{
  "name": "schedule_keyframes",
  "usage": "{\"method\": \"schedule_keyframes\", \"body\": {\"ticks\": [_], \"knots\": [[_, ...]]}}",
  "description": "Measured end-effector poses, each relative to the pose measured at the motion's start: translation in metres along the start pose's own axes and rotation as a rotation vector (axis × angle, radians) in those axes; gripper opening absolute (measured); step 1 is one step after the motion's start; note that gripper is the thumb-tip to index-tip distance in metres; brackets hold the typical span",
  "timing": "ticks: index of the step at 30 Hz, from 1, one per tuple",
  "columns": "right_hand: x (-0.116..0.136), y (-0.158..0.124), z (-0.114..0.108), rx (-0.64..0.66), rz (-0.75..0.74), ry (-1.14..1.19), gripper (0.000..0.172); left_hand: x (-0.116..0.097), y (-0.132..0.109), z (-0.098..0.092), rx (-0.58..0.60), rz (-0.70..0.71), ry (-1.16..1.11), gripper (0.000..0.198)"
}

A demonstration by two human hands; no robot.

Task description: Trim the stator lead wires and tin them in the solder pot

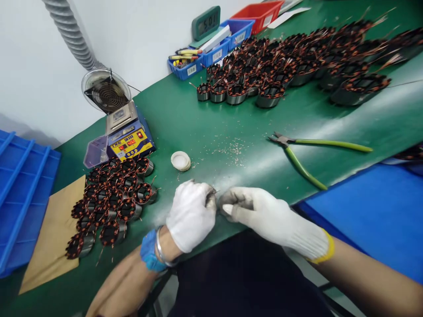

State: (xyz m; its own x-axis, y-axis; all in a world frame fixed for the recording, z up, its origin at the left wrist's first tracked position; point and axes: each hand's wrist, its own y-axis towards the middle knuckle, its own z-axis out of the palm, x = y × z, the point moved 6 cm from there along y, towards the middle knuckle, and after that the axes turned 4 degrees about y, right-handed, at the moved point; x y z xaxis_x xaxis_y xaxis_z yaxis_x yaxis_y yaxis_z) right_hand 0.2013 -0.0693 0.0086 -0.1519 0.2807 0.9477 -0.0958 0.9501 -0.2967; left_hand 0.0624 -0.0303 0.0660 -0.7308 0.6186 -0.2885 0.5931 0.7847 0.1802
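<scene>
My left hand (193, 215), in a white glove, is closed at the table's near edge. A thin dark tip pokes out by its fingers; what it belongs to is hidden. Just to the right, my right hand (261, 213) wears a white glove with greyed fingertips and a yellow cuff. Its fingers curl against the thumb, and I cannot make out anything in them. Beyond the hands lie a small round white dish (180, 161) and scattered copper-coloured wire bits (235, 149). Green-handled cutting pliers (287, 141) rest with their handles spread, to the right.
Copper-wound motor stators stand in a left group (114, 198) and a larger far group (269, 94). Behind the left group is a blue-yellow solder pot (130, 141) under a fume duct (71, 33). Blue bins (187, 70), a red bin (259, 15) and a clock (205, 24) line the back.
</scene>
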Motion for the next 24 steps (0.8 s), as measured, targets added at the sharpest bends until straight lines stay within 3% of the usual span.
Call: {"method": "schedule_keyframes", "body": {"ticks": [4, 9, 14, 16, 19, 21, 22, 24], "knots": [[0.003, 0.006, -0.011, -0.145, -0.031, 0.138, 0.030, -0.002, -0.003, -0.001, -0.079, 0.005, -0.062, 0.018], [0.012, 0.015, -0.003, -0.113, -0.078, 0.160, 0.020, -0.005, -0.004, 0.001, -0.104, -0.003, -0.097, 0.019], [0.005, 0.005, -0.001, -0.143, -0.061, 0.057, 0.018, -0.006, -0.005, 0.002, -0.144, -0.003, -0.118, 0.018], [0.006, 0.001, -0.007, -0.166, -0.166, -0.120, 0.016, -0.006, -0.005, 0.003, -0.142, 0.002, -0.119, 0.019], [0.026, -0.005, -0.016, -0.212, -0.613, -0.518, 0.017, -0.008, -0.005, 0.002, -0.163, 0.028, -0.109, 0.017], [0.036, -0.009, -0.011, -0.154, -0.877, -0.758, 0.022, -0.009, -0.005, 0.001, -0.189, 0.048, -0.098, 0.016], [0.037, -0.007, -0.009, -0.114, -0.910, -0.825, 0.023, -0.009, -0.005, 0.001, -0.196, 0.053, -0.091, 0.016], [0.035, 0.003, -0.009, -0.066, -0.748, -0.789, 0.023, -0.008, -0.004, 0.002, -0.182, 0.057, -0.081, 0.016]]}}
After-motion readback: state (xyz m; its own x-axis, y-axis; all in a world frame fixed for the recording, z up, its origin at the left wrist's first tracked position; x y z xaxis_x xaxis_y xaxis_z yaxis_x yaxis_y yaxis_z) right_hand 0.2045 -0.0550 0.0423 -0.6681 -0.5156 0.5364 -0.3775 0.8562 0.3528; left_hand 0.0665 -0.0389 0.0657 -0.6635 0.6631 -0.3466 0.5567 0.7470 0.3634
